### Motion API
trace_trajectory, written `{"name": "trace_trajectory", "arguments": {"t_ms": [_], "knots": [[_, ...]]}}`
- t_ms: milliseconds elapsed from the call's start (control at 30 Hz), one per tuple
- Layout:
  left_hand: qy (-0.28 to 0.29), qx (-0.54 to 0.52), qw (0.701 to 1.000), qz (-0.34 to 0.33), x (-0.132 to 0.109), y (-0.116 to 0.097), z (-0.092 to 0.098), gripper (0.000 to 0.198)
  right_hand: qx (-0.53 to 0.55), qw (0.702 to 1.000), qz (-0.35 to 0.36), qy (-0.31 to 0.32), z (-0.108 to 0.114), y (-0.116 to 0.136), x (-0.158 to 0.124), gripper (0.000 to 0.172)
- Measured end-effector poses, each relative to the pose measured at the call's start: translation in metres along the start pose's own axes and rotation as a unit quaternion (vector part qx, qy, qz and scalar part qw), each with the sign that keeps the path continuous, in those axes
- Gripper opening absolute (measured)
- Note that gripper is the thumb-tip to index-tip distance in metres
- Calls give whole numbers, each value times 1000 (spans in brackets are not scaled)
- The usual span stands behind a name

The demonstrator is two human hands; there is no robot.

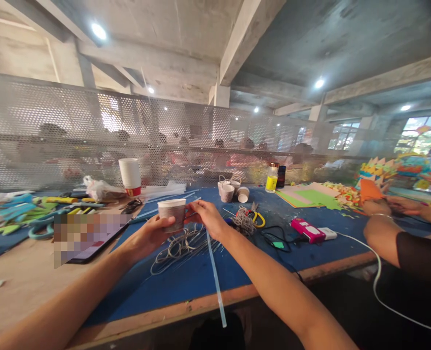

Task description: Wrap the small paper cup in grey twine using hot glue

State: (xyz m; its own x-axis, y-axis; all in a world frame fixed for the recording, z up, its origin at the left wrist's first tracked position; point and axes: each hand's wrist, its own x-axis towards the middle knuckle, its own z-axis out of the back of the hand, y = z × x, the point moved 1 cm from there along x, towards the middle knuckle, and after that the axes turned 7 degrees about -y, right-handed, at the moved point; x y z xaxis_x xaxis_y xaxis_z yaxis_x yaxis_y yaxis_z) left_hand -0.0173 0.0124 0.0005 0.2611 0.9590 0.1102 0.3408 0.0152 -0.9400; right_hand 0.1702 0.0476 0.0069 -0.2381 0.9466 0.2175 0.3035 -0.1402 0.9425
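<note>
My left hand [152, 236] is wrapped round a small paper cup [172, 214] with a white rim and grey-brown cord wound about its side. The cup is upright, above the table. Close against the cup's right side, the fingers of my right hand [208, 217] are pinched together. A long translucent glue stick [214, 277] runs from under that hand down past the table's front edge, its upper end partly hidden by the fingers. Below the hands lie loose loops of grey cord [177, 248]. Behind stand several similar cord-wrapped cups [226, 193], one of them on its side [243, 195].
Yellow-handled scissors [259, 219] lie by a cord bundle [242, 221]. A pink box [308, 229] with a white cable is on the right, near another person's arms [381, 228]. At left are a tablet [91, 238], stacked paper cups [130, 172] and tools. A perforated screen [186, 116] stands behind.
</note>
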Motion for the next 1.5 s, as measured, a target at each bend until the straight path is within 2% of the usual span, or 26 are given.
{"name": "trace_trajectory", "arguments": {"t_ms": [133,267,367,533,767,867,1033,1167,1300,1400,1500], "knots": [[7,0,1000,-19,5,0,2,42,-4,1000,22,2,-1,0,0,37],[-5,-10,1000,-27,8,1,3,40,-30,998,39,-31,-3,-3,2,39],[-18,-21,999,-28,8,2,1,38,-66,995,69,-43,-2,-4,2,30],[-16,-10,999,-26,5,3,-4,37,-114,989,93,-20,-2,-9,2,21],[-69,-16,997,-17,8,4,1,33,-186,968,165,-19,-7,-6,-5,21],[-67,-24,997,-18,10,4,3,26,-252,938,238,2,-13,-2,-14,17],[-47,-71,996,2,9,4,4,14,-400,842,361,39,-17,-2,-24,19],[-37,-92,995,-9,10,5,6,15,-475,772,419,55,-16,-2,-27,26],[-40,-83,996,-12,11,7,8,11,-542,706,448,83,-16,1,-29,24],[-49,-87,995,1,11,6,8,6,-560,686,455,98,-16,1,-31,23],[-69,-98,993,22,12,5,8,7,-538,699,459,104,-16,1,-31,24]]}}
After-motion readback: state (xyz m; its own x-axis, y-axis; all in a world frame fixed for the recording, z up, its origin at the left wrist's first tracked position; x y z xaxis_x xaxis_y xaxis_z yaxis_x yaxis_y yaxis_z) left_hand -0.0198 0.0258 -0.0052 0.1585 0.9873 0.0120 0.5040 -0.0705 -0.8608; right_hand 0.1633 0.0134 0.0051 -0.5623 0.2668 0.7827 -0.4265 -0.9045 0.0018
